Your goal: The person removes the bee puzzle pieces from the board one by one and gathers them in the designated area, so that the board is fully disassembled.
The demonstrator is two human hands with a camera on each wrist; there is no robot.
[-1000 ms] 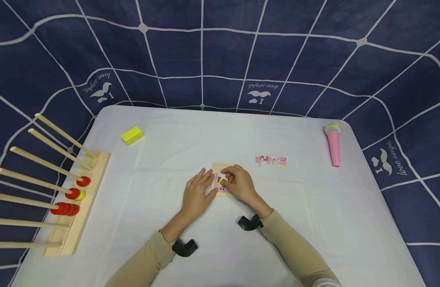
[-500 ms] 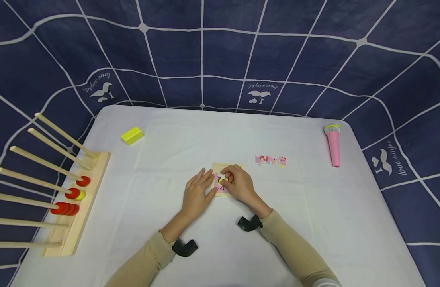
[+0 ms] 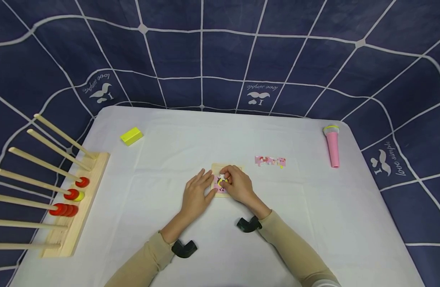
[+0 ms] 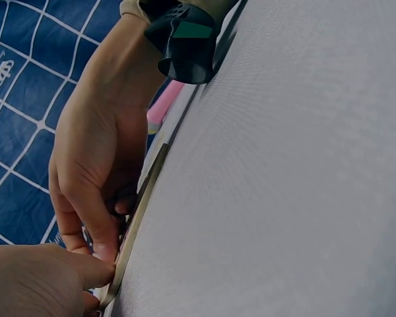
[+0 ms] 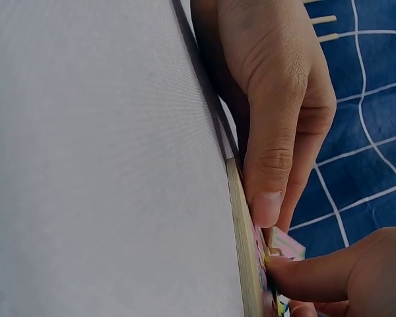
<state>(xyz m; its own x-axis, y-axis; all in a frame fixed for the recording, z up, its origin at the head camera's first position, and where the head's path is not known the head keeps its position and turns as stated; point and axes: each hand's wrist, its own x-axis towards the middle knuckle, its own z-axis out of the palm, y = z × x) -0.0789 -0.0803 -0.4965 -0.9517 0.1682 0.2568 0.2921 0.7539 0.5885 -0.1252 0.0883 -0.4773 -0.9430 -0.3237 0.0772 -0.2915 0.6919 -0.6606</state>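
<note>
A small wooden puzzle frame lies on the white table, with pink printed jigsaw pieces inside and a yellow-and-black figure on them. My left hand rests along the frame's left edge, fingers extended, thumb at the lower corner. From the right, my right hand reaches over the frame and covers much of its right side. Its bent thumb and forefinger pinch a puzzle piece, which stands tilted up from the frame in the right wrist view. The other fingers hide part of that piece.
A joined strip of pink puzzle pieces lies right of the frame. A pink toy microphone is at the far right, a yellow block at the back left. A wooden peg rack with red and yellow beads stands along the left side.
Both hands keep nearly the same place at the frame. The whole head view shifts very slightly; nothing else visibly moves.
</note>
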